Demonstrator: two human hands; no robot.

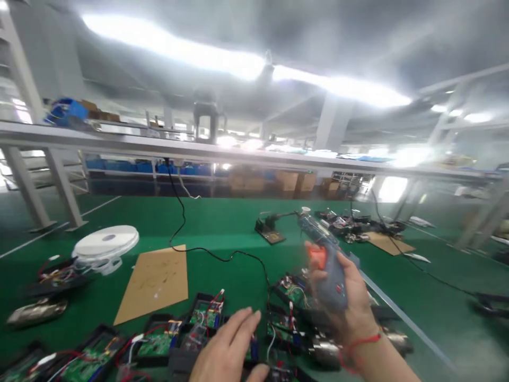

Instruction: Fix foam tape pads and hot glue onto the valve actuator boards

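Note:
My right hand (356,300) is wrapped round the handle of a grey-blue hot glue gun (331,281) with an orange trigger. Its nozzle points up and away, and a long translucent glue stick (405,318) trails behind it. Low in the middle, my left hand (228,347) lies with fingers stretched out over black plastic housings. One housing (204,312) shows a green circuit board with red wires and a white connector. Whether the left fingers touch a housing, I cannot tell. More open housings (157,339) of this kind lie along the near edge.
A brown cardboard sheet (159,281) lies left of centre, beside white round lids (106,241). Beyond the glue gun sits a small dark stand (270,231). A black cable (214,255) crosses the green table (222,223). More parts (350,223) lie at the right, below a raised shelf (254,154).

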